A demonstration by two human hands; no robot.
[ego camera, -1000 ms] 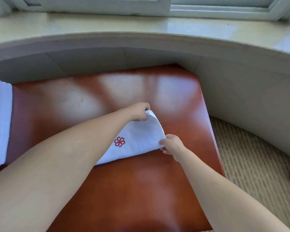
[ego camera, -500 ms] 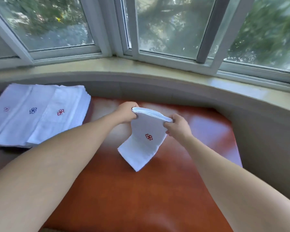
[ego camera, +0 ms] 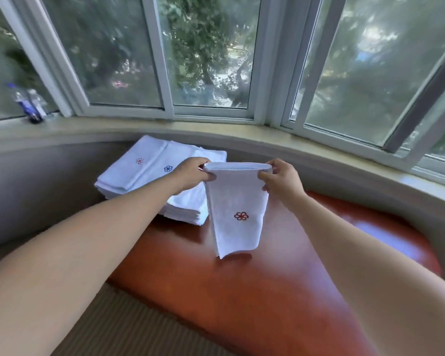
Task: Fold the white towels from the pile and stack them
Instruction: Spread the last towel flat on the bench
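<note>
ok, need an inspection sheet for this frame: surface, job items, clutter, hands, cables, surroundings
Surface: glossy red-brown wooden table, glare patches.
Job's things: folded white towel with red flower emblem held up, hanging, lower edge above the table; stack of folded white towels at the table's far left.
Clutter: plastic bottles on the window sill, blurred.
Hands: left hand and right hand each grip a top corner of the held towel.
Cables: nothing seen.
Surroundings: curved bay window, trees outside; striped carpet below.
</note>
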